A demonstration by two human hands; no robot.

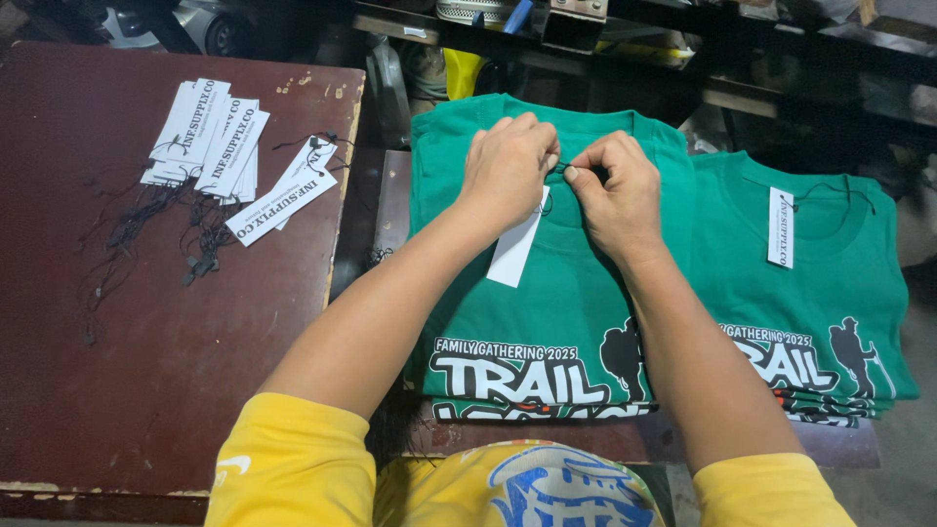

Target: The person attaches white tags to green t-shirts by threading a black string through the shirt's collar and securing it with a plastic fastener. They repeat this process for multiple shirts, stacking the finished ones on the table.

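Note:
A folded green T-shirt (556, 293) with a white and black print lies on top of a stack in front of me. My left hand (508, 166) and my right hand (615, 190) meet at its collar, both pinching a thin black string. A white paper tag (515, 249) hangs from that string below my left hand. Just to the right lies a second stack of green T-shirts (820, 293), with a white tag (780, 227) tied at the collar of the top one.
A dark red table (146, 322) stands to the left, carrying a fanned pile of white paper tags (210, 137) with loose black strings (137, 229). Dark shelving and clutter (586, 29) run along the back.

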